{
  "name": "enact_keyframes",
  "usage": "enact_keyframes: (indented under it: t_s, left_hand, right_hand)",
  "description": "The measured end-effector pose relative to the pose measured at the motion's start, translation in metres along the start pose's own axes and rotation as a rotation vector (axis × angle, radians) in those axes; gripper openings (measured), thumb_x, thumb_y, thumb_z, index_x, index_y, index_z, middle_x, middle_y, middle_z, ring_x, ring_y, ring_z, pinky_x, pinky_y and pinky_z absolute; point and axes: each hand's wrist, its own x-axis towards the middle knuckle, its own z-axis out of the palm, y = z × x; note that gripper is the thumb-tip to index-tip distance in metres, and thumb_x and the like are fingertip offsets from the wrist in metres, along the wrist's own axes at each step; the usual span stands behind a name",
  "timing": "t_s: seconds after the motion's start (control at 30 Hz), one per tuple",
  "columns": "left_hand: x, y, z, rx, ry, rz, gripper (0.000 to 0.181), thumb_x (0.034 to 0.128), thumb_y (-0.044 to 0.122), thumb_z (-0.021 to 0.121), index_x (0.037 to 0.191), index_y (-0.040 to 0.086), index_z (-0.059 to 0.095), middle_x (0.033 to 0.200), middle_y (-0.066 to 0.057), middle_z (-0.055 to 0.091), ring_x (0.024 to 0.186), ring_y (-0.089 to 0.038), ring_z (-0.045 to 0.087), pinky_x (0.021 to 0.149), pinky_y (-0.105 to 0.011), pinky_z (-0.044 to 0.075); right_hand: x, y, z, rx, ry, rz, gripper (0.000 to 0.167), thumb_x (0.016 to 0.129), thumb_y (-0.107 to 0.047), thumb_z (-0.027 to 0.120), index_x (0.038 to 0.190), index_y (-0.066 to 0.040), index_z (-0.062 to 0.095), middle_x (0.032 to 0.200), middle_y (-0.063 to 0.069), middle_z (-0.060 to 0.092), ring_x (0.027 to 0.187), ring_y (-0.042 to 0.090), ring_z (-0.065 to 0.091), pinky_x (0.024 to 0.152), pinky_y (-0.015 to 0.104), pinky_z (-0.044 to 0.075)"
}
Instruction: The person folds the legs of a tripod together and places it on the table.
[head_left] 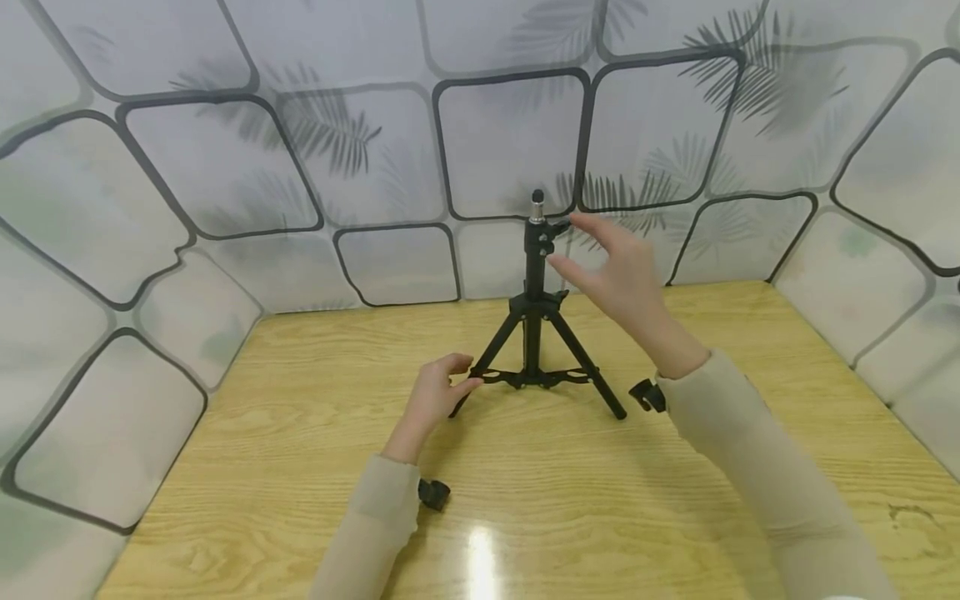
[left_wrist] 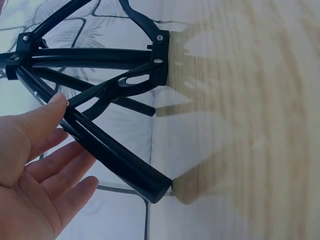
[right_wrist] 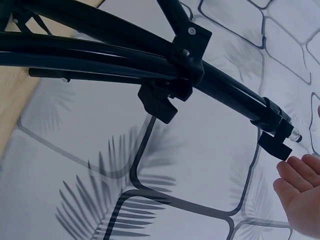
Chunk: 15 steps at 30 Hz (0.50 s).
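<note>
A black tripod stand (head_left: 534, 279) stands upright with its legs spread, a silver tip at the top of its column. My left hand (head_left: 433, 398) holds its left leg (left_wrist: 122, 157) near the brace joint, thumb on one side and fingers behind. My right hand (head_left: 628, 271) is raised beside the column's top, thumb and forefinger spread apart. Its fingertips are at the upper clamp knob (right_wrist: 275, 146); whether they touch it I cannot tell. A lower knob (right_wrist: 157, 104) sticks out at the leg collar.
The stand's feet rest on a wood-grain table (head_left: 300, 467). Patterned cloth walls (head_left: 390, 167) rise close behind the stand and at both sides. Small black mounts (head_left: 433, 494) show beside both sleeves.
</note>
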Motion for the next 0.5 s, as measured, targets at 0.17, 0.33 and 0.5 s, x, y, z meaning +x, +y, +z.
enact_keyframes:
  t_s: [0.17,0.33,0.5]
  left_hand:
    - [0.000,0.000,0.001,-0.019,0.004,0.014,0.030,0.0791,0.017,0.067,0.105,0.003,0.062,0.097,-0.009,0.064,0.091,-0.021,0.059,0.077,-0.037,0.047]
    - [0.000,0.000,0.002,-0.059,0.013,0.008,0.027,0.0784,0.014,0.068,0.102,0.003,0.063,0.094,-0.008,0.065,0.089,-0.021,0.060,0.074,-0.036,0.048]
    - [0.000,0.000,0.004,-0.090,0.031,0.005,0.026,0.0767,0.011,0.069,0.100,0.001,0.063,0.092,-0.009,0.065,0.087,-0.021,0.060,0.074,-0.034,0.049]
  right_hand:
    - [0.016,0.000,0.003,0.072,-0.052,0.103,0.049,0.077,-0.027,0.069,0.117,-0.003,0.055,0.116,0.007,0.057,0.108,0.016,0.051,0.091,0.028,0.039]
    - [0.028,0.001,0.008,0.196,-0.124,0.203,0.049,0.079,-0.028,0.068,0.119,-0.005,0.053,0.117,0.004,0.056,0.110,0.013,0.049,0.093,0.023,0.035]
    - [0.036,0.001,0.012,0.280,-0.146,0.258,0.044,0.079,-0.023,0.068,0.116,-0.004,0.055,0.111,0.006,0.058,0.102,0.014,0.054,0.087,0.025,0.041]
